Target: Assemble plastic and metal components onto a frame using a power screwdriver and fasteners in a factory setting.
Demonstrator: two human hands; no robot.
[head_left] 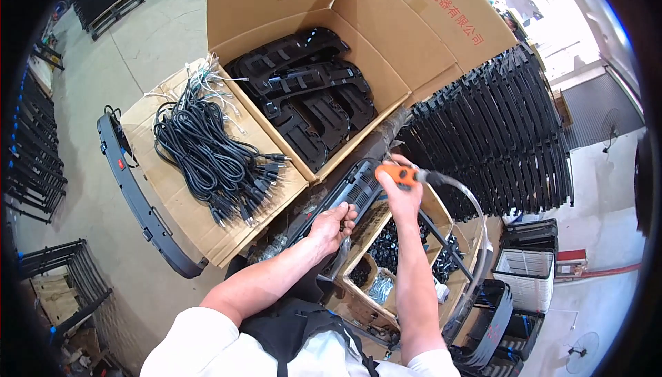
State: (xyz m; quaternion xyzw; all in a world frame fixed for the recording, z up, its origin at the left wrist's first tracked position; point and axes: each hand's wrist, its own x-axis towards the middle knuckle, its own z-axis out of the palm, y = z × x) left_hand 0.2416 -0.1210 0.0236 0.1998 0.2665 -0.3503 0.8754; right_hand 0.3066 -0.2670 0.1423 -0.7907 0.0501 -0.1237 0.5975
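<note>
In front of me lies a long black plastic housing with vent slots [360,193]. My right hand [405,198] is wrapped round an orange air screwdriver [398,175] at the housing's far right end, and a clear hose [463,187] runs back from the tool. Over the near part of the housing, my left hand [333,227] is closed with curled fingers; whatever they hold is too small or hidden to name. To the right of the housing, a cardboard box with compartments [358,293] holds small black parts [386,246] and silver screws [380,287].
An open carton [372,39] of black plastic housings [303,80] stands ahead. Bundled black power cords [200,149] lie on its flap at left, beside a curved grey housing [141,201]. Stacked black frames [489,136] rise at right, with a white crate [525,277] nearer.
</note>
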